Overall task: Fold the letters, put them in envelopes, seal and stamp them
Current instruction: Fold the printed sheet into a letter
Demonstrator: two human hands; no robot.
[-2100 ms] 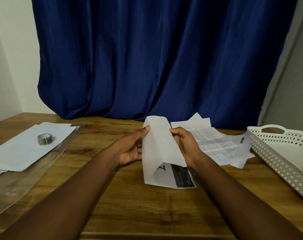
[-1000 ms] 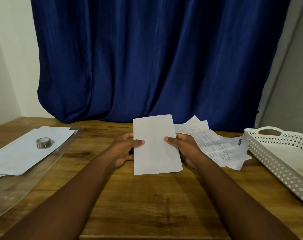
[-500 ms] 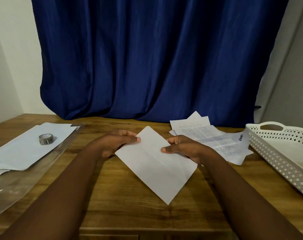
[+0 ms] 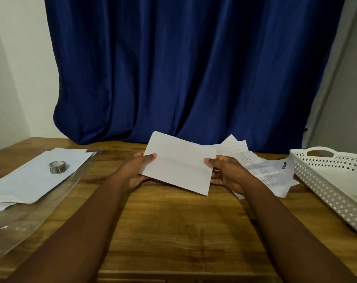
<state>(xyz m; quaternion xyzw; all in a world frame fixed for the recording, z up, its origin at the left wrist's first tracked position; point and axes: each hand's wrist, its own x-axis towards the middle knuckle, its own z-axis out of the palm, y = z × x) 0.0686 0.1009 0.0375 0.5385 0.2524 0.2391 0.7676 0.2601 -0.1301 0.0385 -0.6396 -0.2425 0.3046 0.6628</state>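
Both hands have a grip on the white envelope (image 4: 178, 162): my left hand (image 4: 137, 170) pinches its left short edge, thumb on top and fingers curled underneath, and my right hand (image 4: 227, 174) pinches the right short edge the same way. I see the envelope held above the wooden worktop (image 4: 173, 231) at mid frame, its long axis running left to right and dipping toward the lower right, with the plain face turned up at me and a faint horizontal seam across it. Both forearms reach in from the bottom corners of the frame and converge on it, wrists roughly level.

Just behind my right hand, a loose pile of printed letters (image 4: 263, 170) lies fanned on the worktop. At the right edge sits a white perforated tray (image 4: 326, 180). On the left, a small roll of tape (image 4: 57, 167) stands on a stack of blank white sheets (image 4: 30, 180), which rests on a clear plastic sleeve (image 4: 20, 221). A dark blue curtain (image 4: 194, 68) fills the upper frame.
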